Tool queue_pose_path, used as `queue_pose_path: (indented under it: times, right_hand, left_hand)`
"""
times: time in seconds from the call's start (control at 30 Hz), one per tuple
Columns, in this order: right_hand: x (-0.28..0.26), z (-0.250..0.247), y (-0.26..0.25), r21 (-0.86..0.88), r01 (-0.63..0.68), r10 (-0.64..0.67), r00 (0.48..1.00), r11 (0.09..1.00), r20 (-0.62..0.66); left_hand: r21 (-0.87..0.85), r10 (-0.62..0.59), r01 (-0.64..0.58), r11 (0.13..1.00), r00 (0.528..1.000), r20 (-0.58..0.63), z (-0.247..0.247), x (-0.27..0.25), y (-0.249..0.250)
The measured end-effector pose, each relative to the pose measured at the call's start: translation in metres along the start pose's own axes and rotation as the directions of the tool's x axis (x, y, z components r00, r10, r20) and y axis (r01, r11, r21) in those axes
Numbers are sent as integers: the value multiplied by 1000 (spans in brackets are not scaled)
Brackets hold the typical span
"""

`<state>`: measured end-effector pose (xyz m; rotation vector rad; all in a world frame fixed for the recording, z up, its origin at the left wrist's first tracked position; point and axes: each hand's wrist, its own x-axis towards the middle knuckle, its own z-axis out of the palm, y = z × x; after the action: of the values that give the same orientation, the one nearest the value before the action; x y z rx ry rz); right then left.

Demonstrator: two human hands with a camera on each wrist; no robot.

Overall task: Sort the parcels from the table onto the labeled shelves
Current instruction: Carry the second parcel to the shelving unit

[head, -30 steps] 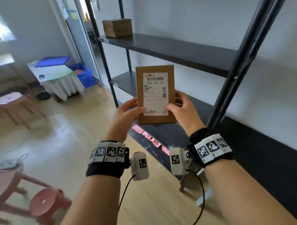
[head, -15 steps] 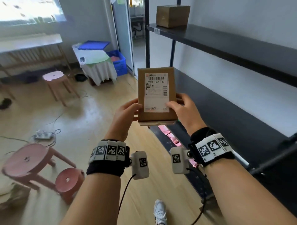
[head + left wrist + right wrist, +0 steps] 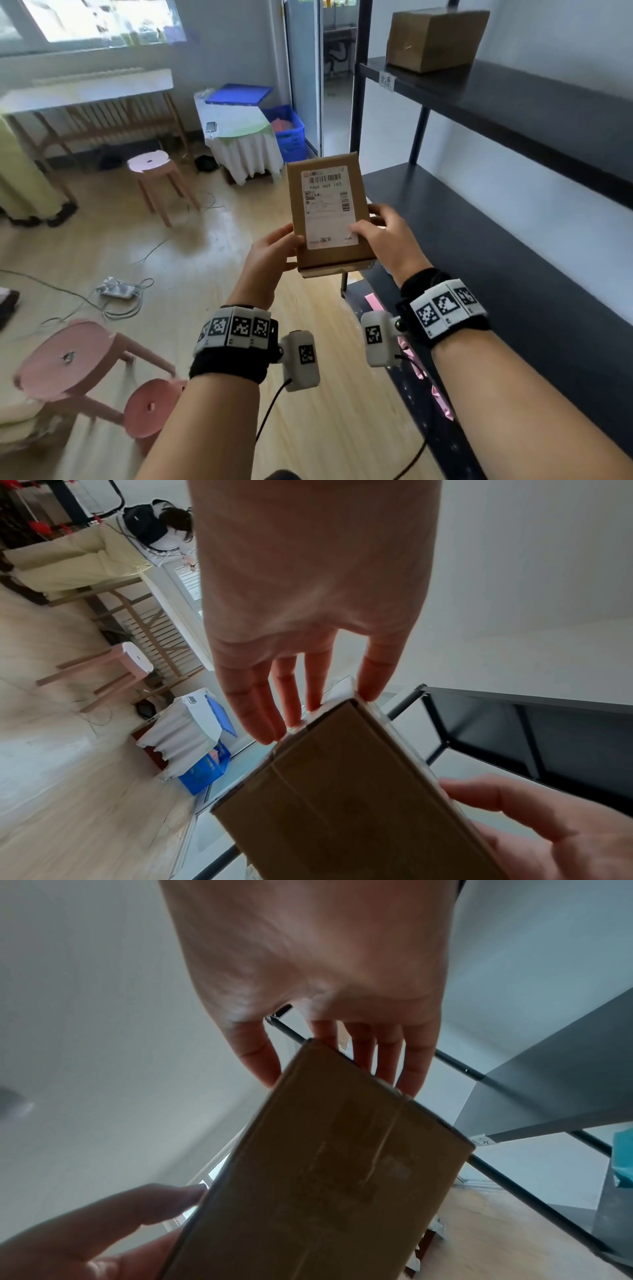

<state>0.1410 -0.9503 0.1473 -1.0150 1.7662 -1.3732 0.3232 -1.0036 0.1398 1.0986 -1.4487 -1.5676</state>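
Left hand [image 3: 274, 248] and right hand [image 3: 383, 236] pinch the cardboard parcel [image 3: 329, 212] upright (label readable, presumably for choosing a shelf [image 3: 479, 219]).

Flat brown cardboard parcel [image 3: 329, 212] with a white shipping label and barcode facing up, held in the air with its long side pointing away, just off the front edge of the dark shelves [image 3: 479, 219]. A second brown box [image 3: 435, 34] sits on the upper shelf at its left end.
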Motion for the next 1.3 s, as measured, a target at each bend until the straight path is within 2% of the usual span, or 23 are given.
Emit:
queue_pose_path:
  times: [0.3,0.47,0.67,0.83,1.1,1.23,1.3]
  right_hand:
    - [110,41,7,-32,-33,32,999,999,-26]
    - [174,71,1,-37,-100,95,987,994,-130]
    - [230,94,-7,29,-177,178,942,984,-284]
    - [259,86,9,75,-265,272,869,961,-412]
    - [303,45,43,126,-366,376,767,922,-519]
    - [330,18,63,133,-410,412,730,902,-545]
    - [341,6,73,135,-432,428,707,892,-562]
  left_hand:
    - [17,-61,60,998,998,30,-31,121,-1]
    - [111,-101,88,990,988,118,-55,215,5]
    - [187,-146,105,977,964,223,-62,314,15]
    - [248,-171,82,965,917,360,-37,367,14]
    - [361,-231,40,932,832,504,34,429,-9]
    - [424,-260,21,905,817,514,73,454,-14]
    - [454,-264,10,891,824,501,93,466,-19]
